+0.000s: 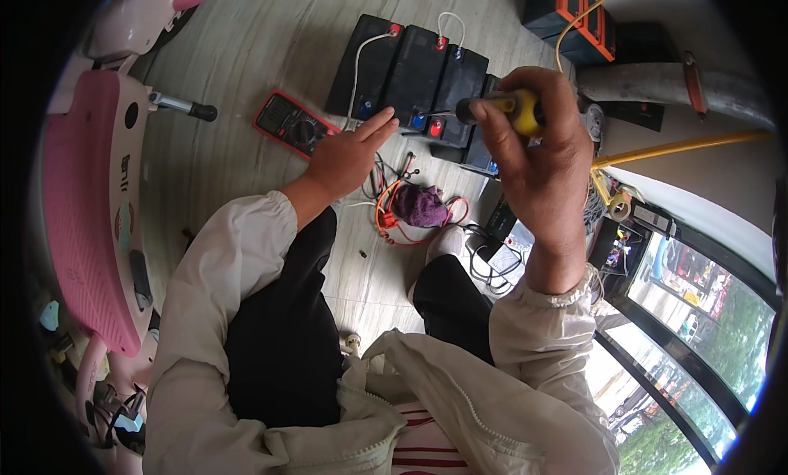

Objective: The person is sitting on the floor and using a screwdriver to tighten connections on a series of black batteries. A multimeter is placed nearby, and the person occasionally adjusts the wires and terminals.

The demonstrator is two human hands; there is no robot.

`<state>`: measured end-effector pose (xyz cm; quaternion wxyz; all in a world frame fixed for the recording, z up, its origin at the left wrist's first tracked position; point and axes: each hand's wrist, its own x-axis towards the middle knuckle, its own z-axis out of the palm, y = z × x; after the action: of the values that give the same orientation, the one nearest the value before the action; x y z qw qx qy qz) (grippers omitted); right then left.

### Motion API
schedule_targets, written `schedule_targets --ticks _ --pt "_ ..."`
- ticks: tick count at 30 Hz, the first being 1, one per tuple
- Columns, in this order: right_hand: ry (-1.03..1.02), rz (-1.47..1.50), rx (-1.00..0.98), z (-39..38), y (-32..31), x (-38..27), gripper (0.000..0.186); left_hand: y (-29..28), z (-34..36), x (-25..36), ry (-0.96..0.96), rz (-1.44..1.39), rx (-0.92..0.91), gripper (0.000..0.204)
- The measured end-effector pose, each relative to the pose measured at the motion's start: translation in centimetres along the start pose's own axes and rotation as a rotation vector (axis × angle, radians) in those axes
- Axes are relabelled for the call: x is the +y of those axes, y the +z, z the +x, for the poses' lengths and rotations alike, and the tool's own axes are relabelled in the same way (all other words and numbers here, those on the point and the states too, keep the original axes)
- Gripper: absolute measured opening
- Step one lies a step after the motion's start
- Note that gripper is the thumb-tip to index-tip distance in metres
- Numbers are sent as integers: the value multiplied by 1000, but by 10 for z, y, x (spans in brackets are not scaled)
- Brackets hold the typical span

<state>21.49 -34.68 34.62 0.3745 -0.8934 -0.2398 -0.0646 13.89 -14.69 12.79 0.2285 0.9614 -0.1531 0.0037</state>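
A row of black batteries (414,68) stands on the floor, with red and blue terminals and white wires (356,73) joined to some of them. My right hand (548,167) is closed around the yellow and black handle of a screwdriver (523,112). Its thin shaft points left, the tip at or close to a blue terminal (419,120); contact is hard to make out. My left hand (343,156) reaches to the near edge of the batteries, two fingers stretched out beside that terminal. Whether those fingertips press on anything cannot be seen.
Left of the batteries lies a red multimeter (287,120). Cables and a purple cloth bundle (420,206) are on the floor before my shoe (447,243). A pink scooter (94,212) flanks me on the left. Orange-and-black batteries (574,19) and a grey pipe (640,82) are at far right.
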Motion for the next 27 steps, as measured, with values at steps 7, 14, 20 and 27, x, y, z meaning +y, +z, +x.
schedule_targets --ticks 7,14,20,27 --pt "106 10 -9 0 -5 -11 28 8 -2 -6 61 -14 92 61" --pt "-67 2 -47 4 0 -2 27 6 -2 -6 71 -8 107 60" --pt "-21 -146 -17 4 -4 -3 31 7 0 -6 72 9 89 60" --pt "-86 20 -19 8 -3 -9 28 10 -2 -8 75 -3 98 61"
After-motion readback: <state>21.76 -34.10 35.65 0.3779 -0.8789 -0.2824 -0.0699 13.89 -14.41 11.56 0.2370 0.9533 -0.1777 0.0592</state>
